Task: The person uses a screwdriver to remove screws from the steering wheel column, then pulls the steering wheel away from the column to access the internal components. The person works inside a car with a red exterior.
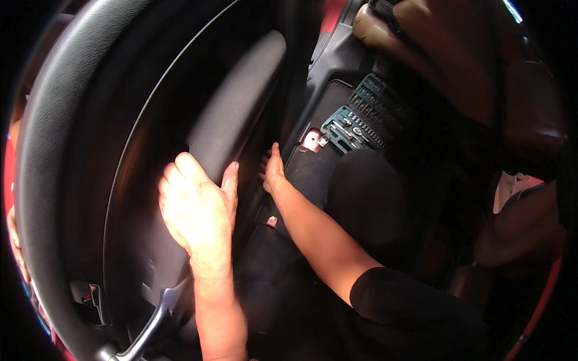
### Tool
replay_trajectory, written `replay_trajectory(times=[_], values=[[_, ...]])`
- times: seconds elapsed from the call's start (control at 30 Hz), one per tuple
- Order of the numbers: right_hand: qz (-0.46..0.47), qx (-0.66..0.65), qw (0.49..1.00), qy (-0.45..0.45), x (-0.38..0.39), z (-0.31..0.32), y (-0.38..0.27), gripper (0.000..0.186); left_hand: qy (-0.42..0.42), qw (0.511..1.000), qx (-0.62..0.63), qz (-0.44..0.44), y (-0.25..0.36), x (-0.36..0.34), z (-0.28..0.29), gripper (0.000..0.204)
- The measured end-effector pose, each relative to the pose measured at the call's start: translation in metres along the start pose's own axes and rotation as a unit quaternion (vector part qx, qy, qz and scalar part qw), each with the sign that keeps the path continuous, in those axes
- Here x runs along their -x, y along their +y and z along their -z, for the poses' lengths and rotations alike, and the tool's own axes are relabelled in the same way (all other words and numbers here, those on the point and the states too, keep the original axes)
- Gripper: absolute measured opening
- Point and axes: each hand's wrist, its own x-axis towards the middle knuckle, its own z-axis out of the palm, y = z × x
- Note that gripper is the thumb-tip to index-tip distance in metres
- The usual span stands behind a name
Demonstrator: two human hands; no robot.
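My left hand lies over the long dark grey armrest of a black car door panel, its thumb on one side and its fingers curled over the other. Bright sun falls on the back of this hand. My right hand reaches in low beside the door panel, in the dark gap right of the armrest. Its thumb points up and its fingers are stretched toward the door; their tips are in shadow, so I cannot tell whether they touch it. Nothing shows in that hand.
On the car floor lies an opened teal socket set case with rows of sockets. A silver door handle is at the lower left. Brown seats stand at the upper right. My knee is beside the right forearm.
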Motion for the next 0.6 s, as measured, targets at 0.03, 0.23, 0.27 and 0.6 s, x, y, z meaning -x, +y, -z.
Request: replay_trajectory(times=[0.03, 0.23, 0.27, 0.6], values=[[-0.028, -0.021, 0.999, -0.011, 0.002, -0.007, 0.005, 0.085, -0.004, 1.0, -0.004, 0.005, -0.001, 0.001, 0.001, 0.057], [-0.081, -0.078, 0.993, 0.03, -0.034, -0.01, 0.03, 0.081, -0.018, 0.999, -0.012, 0.035, 0.008, -0.001, 0.003, 0.065], [-0.082, -0.121, 0.987, 0.066, -0.04, -0.005, 0.032, 0.077, -0.016, 0.999, -0.014, 0.037, 0.009, -0.002, 0.001, 0.066], [-0.054, 0.014, 0.972, 0.23, -0.065, -0.013, 0.061, 0.061, -0.045, 0.991, -0.019, 0.122, 0.027, -0.002, 0.0, 0.079]])
